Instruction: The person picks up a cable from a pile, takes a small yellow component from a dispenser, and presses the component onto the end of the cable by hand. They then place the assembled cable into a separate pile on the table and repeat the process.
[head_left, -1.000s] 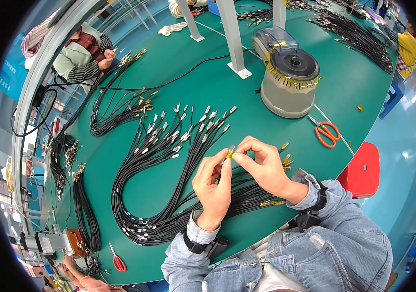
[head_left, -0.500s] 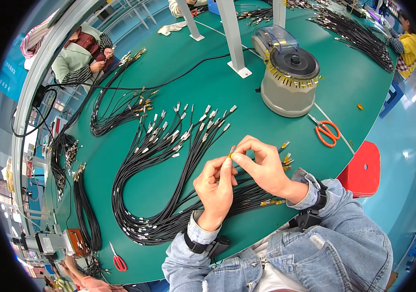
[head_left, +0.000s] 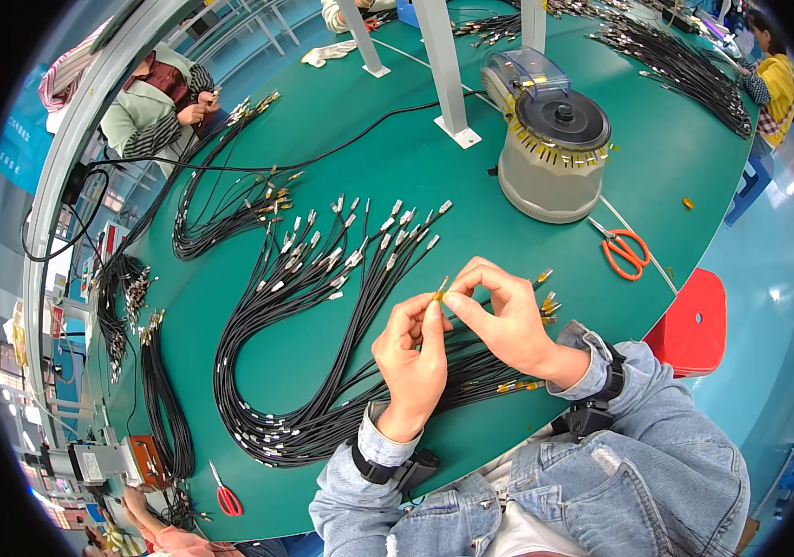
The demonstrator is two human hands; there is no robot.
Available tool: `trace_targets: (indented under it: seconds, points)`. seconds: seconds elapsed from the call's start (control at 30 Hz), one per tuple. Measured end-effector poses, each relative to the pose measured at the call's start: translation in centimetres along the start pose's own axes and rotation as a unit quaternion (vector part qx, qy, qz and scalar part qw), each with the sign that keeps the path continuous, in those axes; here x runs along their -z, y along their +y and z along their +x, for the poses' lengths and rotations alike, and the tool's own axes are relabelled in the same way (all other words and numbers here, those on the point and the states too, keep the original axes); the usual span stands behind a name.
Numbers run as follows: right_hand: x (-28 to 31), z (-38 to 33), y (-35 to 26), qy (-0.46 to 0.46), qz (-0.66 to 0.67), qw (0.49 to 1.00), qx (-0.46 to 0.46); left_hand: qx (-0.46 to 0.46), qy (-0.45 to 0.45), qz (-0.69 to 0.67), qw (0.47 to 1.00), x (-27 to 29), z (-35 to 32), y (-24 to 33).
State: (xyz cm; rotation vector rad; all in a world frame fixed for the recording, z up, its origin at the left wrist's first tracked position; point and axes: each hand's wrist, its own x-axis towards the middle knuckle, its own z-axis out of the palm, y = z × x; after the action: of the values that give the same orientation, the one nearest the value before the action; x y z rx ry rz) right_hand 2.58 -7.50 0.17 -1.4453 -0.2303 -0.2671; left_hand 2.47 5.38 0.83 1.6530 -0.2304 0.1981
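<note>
Both hands meet above the near edge of the smooth green worktop (head_left: 676, 139). The left hand (head_left: 413, 357) and the right hand (head_left: 506, 316) pinch, between thumbs and fingertips, the small brass-coloured metal terminal (head_left: 441, 290) on the end of a thin black insulated cable; the terminal juts up and to the left from the grip, tilted. Both hands are closed on it, fingers curled, and both wrists come out of faded blue denim cuffs.

Under and to the left of the hands lies the looped bundle of thin black cables with silver metal ends (head_left: 323, 278), fanned out toward the far side, its near bend curving round below the left wrist. Just right of the right hand a few more brass-tipped cable ends (head_left: 546, 302) lie on the worktop. Farther off stands a round grey plastic machine with a black domed lid (head_left: 555, 153), ringed with short yellowish tabs. Orange-handled scissors (head_left: 624, 252) lie to its near right, and a red plastic stool (head_left: 694, 320) stands beyond the worktop's right edge.

Against the frame a second ago, the hands keep the same place and the same grip; the terminal sits at nearly the same tilt, and the bundle has not shifted.
</note>
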Motion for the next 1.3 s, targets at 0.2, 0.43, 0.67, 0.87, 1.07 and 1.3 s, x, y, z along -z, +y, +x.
trace_targets:
  seconds: [0.2, 0.43, 0.67, 0.87, 1.07, 1.3]
  points:
    - [0.0, 0.0, 0.0, 0.007, -0.015, 1.000, -0.004, 0.015, -0.009, -0.007, 1.000, 0.2, -0.2, -0.2]
    - [-0.1, -0.1, 0.1, 0.009, -0.015, 1.000, -0.002, 0.040, -0.018, -0.022, 0.999, 0.2, -0.4, 0.0]
    - [-0.1, -0.1, 0.0, 0.017, 0.006, 0.999, -0.030, 0.041, -0.023, -0.031, 0.998, 0.2, -0.4, -0.2]
    - [0.1, 0.2, 0.0, -0.005, 0.038, 0.997, -0.068, 0.109, -0.048, -0.112, 0.987, 0.4, 0.1, 0.3]
    - [0.2, 0.2, 0.3, -0.042, 0.157, 0.981, -0.103, 0.166, -0.078, -0.141, 0.973, 0.9, 0.3, 1.0]
    - [-0.3, 0.4, -0.8, -0.028, 0.228, 0.962, -0.150, 0.191, -0.083, -0.164, 0.964, 1.2, 0.6, 1.2]
